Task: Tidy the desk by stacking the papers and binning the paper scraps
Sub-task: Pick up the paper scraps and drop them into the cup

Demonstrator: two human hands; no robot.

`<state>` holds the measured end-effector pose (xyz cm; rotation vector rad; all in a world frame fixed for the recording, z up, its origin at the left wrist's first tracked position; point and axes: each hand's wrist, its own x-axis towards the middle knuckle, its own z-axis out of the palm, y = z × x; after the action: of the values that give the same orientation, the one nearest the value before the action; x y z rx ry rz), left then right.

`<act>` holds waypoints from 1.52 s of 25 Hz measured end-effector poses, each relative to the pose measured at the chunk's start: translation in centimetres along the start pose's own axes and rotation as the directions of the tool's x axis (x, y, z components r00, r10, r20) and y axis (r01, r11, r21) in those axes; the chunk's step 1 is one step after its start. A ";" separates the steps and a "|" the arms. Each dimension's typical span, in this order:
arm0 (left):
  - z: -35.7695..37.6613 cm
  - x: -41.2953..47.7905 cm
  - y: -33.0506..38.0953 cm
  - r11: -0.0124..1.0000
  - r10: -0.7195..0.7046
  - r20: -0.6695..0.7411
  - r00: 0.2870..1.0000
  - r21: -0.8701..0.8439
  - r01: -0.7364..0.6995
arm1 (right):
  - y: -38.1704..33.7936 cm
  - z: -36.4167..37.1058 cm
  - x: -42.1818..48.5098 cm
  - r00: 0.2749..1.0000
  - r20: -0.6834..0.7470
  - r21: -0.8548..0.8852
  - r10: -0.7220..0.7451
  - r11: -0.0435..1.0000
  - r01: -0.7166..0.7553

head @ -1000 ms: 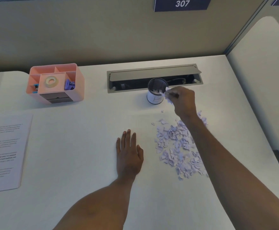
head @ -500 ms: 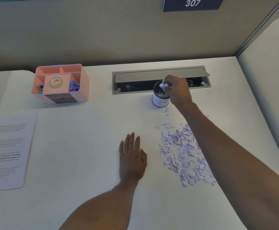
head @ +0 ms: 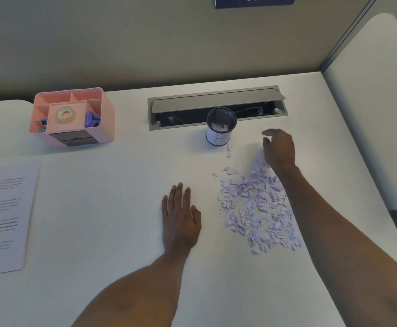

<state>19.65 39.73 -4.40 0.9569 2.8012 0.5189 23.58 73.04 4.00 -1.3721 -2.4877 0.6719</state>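
On the right half of the white tabletop (head: 112, 208) lies one loose heap of pale lilac paper scraps (head: 256, 208), far too many to count. Its long axis runs diagonally, from the far end near the right hand (head: 280, 149) down toward the near right. A few stray bits lie between the heap and the bin (head: 221, 131).

The bin is a single small black mesh cup standing upright just in front of the open cable tray (head: 216, 107), with some scraps already inside. Its white label bears one thin letter that is too faint to read.

The right hand hovers over the far end of the heap, blurred. Its fingers (head: 267, 133) are loosely curled and parted, with nothing seen between them. The left hand (head: 181, 218) lies palm down on the tabletop just left of the heap, its fingers straight and together, pointing away from the person and holding nothing.

At the left edge sits one stack of printed papers (head: 6, 215), its long axis pointing away from the person. The text is too blurred to read and the number of sheets is unclear.

One pink organizer (head: 74, 138) stands at the far left and holds one roll of tape (head: 65, 114), a purple clip (head: 92, 119) and something blue (head: 43, 122).

A dark sign (head: 255, 2) on the wall shows white digits cut off by the top edge.
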 end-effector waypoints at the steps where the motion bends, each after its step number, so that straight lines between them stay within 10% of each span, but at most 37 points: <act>1: 0.0 0.0 0.0 1.000 0.000 -0.001 1.000 0.001 0.000 | 1.6 0.1 -0.6 0.995 0.085 -0.103 0.042 0.994 -0.033; 13: 0.1 0.0 -0.1 1.000 -0.004 0.002 1.000 0.014 0.004 | 0.5 1.1 -8.2 0.921 0.389 -0.348 0.000 0.926 0.146; 25: 0.1 0.1 0.1 1.000 -0.010 0.014 1.000 0.012 0.010 | -0.5 0.9 -8.1 0.986 0.162 0.103 -0.042 0.994 0.026; 38: 0.1 0.1 0.1 1.000 -0.029 0.015 0.999 -0.002 0.029 | -11.4 -0.3 1.1 0.944 -0.110 0.304 -0.312 0.893 0.331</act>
<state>19.63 39.90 -4.47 0.9141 2.7962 0.5091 14.65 68.76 9.83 -0.8267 -2.3491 0.8930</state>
